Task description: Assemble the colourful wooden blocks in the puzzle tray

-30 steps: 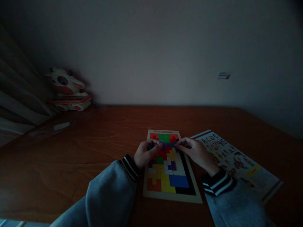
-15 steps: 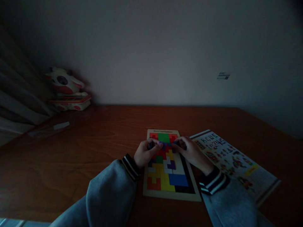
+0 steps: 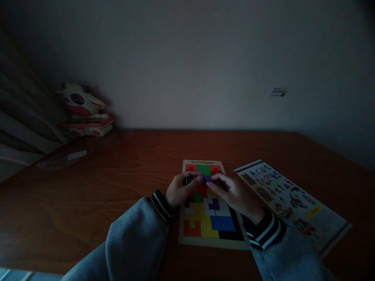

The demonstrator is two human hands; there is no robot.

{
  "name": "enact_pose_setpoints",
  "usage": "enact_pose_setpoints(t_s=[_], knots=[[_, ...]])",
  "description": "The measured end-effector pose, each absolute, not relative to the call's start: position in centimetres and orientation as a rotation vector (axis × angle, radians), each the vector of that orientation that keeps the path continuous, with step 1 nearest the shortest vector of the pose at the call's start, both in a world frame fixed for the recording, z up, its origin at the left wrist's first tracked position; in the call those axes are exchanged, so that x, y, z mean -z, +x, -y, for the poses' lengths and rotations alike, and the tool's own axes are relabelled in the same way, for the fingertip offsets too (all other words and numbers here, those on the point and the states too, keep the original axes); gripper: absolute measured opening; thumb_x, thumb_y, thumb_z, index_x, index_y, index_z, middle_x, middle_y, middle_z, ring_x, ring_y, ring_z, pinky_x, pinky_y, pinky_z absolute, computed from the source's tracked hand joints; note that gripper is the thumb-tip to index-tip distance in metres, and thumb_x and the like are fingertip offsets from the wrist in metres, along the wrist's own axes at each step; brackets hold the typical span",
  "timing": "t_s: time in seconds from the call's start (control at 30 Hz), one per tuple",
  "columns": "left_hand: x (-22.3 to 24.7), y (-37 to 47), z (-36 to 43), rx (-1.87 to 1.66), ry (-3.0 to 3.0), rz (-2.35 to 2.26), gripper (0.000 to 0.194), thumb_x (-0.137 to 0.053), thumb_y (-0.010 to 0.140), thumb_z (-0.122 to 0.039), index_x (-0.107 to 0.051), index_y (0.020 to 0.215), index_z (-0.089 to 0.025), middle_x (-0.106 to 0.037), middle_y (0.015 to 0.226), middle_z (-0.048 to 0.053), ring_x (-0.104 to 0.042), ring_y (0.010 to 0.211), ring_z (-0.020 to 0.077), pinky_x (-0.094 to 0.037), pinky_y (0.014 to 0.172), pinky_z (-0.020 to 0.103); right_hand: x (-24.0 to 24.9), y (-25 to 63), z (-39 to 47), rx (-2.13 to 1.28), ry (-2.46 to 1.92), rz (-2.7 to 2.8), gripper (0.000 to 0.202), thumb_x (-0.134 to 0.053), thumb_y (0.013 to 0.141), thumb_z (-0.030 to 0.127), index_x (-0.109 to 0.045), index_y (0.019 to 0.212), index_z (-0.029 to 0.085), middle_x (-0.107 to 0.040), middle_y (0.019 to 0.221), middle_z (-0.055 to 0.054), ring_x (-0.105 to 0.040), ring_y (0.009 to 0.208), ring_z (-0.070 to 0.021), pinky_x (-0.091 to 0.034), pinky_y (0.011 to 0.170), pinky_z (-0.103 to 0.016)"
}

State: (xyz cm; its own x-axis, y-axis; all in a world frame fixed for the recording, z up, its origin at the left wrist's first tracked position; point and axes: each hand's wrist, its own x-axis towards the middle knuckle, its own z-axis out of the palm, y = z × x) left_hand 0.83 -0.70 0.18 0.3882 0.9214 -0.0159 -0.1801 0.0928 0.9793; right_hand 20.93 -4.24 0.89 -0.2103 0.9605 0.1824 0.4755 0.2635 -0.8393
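Note:
A pale-framed puzzle board lies on the table with red, green, yellow, white, blue, purple and black pieces in it. Above its upper part, my left hand and my right hand meet, fingertips close together. Between them is a small purple piece, pinched by the fingers of both hands. Something dark shows by the curled fingers of my left hand, too dim to make out. The hands cover part of the board's upper rows.
To the right of the board, a printed sheet with coloured figures lies on the wooden table. A red and white animal-shaped toy stands at the back left, with a clear plastic wrapper in front of it.
My right hand has moved left to my left hand, and its fingers have closed on the purple piece. My left hand has hardly moved.

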Motion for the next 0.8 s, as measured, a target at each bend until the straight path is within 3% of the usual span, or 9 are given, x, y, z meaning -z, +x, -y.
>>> enact_pose_setpoints(t_s=[0.13, 0.27, 0.47, 0.6, 0.8], knots=[[-0.4, 0.9, 0.2, -0.942, 0.805, -0.776, 0.031, -0.058, 0.089, -0.036, -0.063, 0.108, -0.012, -0.070, 0.098, 0.011, -0.063, 0.072, 0.0140, -0.053, 0.070, 0.028, -0.3, 21.5, 3.9, -0.924, -1.275, 1.665, 0.026, -0.059, 0.088, 0.049, -0.060, 0.088, 0.023, -0.067, 0.084, -0.001, -0.063, 0.077, -0.0169, -0.051, 0.070, -0.028], [-0.4, 0.6, -0.2, -0.872, 0.549, -0.678, 0.021, -0.051, 0.086, -0.018, -0.060, 0.103, -0.008, -0.068, 0.105, 0.016, -0.069, 0.086, 0.0191, -0.055, 0.089, 0.036, -0.2, 21.7, 3.8, -0.995, -1.284, 1.573, 0.030, -0.063, 0.083, 0.052, -0.057, 0.084, 0.023, -0.067, 0.083, -0.002, -0.064, 0.076, -0.0170, -0.052, 0.070, -0.029], [0.0, 0.3, 0.1, -0.899, 0.600, -0.642, 0.030, -0.054, 0.081, 0.002, -0.057, 0.109, -0.008, -0.069, 0.110, 0.016, -0.070, 0.097, 0.0199, -0.050, 0.102, 0.038, -0.4, 22.4, 3.3, -0.997, -1.257, 1.575, 0.037, -0.062, 0.085, 0.049, -0.058, 0.112, 0.024, -0.071, 0.099, -0.005, -0.068, 0.092, -0.0197, -0.055, 0.081, -0.034], [-0.6, 0.4, 0.4, -0.910, 0.610, -0.651, 0.025, -0.056, 0.086, 0.001, -0.058, 0.108, -0.009, -0.070, 0.108, 0.015, -0.070, 0.097, 0.0186, -0.055, 0.095, 0.033, -0.3, 23.9, 2.8, -0.955, -1.280, 1.568, 0.032, -0.063, 0.085, 0.047, -0.061, 0.107, 0.024, -0.070, 0.104, -0.006, -0.067, 0.097, -0.0203, -0.055, 0.086, -0.037], [-1.5, 0.5, 0.2, -0.957, 0.585, -0.762, 0.006, -0.059, 0.093, -0.010, -0.065, 0.094, -0.009, -0.071, 0.095, 0.010, -0.069, 0.078, 0.0107, -0.059, 0.070, 0.016, -0.6, 26.3, 2.7, -1.052, -1.357, 1.607, 0.031, -0.066, 0.084, 0.045, -0.063, 0.104, 0.022, -0.072, 0.099, -0.006, -0.068, 0.095, -0.0213, -0.053, 0.088, -0.039]])
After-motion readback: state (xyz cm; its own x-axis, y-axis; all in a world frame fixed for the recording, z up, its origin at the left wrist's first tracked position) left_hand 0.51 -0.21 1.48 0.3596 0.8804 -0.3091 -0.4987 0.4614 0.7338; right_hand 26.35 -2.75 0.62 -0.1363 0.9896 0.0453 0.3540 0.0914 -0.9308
